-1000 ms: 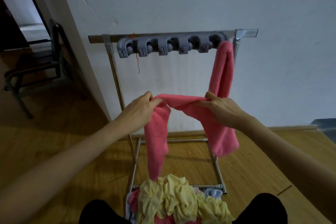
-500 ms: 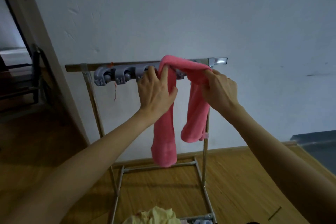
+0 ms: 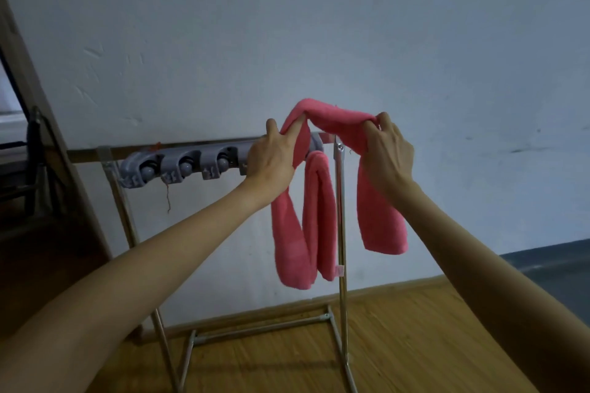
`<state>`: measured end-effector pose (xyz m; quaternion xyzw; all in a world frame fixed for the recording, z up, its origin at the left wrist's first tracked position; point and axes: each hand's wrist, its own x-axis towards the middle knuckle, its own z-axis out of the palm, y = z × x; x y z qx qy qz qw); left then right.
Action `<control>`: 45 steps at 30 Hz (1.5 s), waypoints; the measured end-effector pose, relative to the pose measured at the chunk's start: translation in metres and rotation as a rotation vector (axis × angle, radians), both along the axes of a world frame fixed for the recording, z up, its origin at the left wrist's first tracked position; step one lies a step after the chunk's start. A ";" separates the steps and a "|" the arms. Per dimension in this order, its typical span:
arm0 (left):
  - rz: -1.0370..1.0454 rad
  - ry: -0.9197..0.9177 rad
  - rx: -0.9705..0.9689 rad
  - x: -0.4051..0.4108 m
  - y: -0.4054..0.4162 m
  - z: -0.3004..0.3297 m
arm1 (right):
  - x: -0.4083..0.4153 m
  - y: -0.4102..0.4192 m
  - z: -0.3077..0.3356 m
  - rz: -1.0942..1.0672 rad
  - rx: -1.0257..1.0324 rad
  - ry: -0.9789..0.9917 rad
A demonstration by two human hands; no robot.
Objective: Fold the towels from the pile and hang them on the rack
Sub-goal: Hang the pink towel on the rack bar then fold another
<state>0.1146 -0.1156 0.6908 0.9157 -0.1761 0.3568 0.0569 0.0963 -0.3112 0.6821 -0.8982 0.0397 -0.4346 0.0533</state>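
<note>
A folded pink towel (image 3: pixel 335 116) arches between my two hands above the right end of the metal rack (image 3: pixel 341 233). My left hand (image 3: pixel 271 159) pinches its left part, whose end hangs down in front of the rack. My right hand (image 3: pixel 388 153) grips the right part, which droops past the rack's right post. A second pink towel (image 3: pixel 317 214) hangs folded from the rack's right end, between the two hanging ends. A grey clip bar (image 3: pixel 182 166) runs along the top rail. The pile is out of view.
A white wall stands right behind the rack. The rack's base frame (image 3: pixel 261 327) sits on the wooden floor. A doorway with a dark chair (image 3: pixel 32 169) lies at the left. A dark grey object (image 3: pixel 549 271) sits low at the right.
Both hands lifted the towel from waist height up to the top rail, then shifted it right, so its right end now hangs beyond the post. The view tilted up and the pile left the frame.
</note>
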 end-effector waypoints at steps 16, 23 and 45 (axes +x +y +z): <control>0.257 -0.179 0.394 0.052 -0.021 -0.040 | 0.048 -0.025 -0.045 -0.002 0.046 0.170; 0.142 -0.231 0.363 0.059 -0.026 -0.071 | 0.046 -0.026 -0.074 0.010 0.008 0.277; 0.015 0.090 0.106 0.049 -0.024 -0.119 | 0.039 -0.019 -0.126 0.241 -0.039 0.361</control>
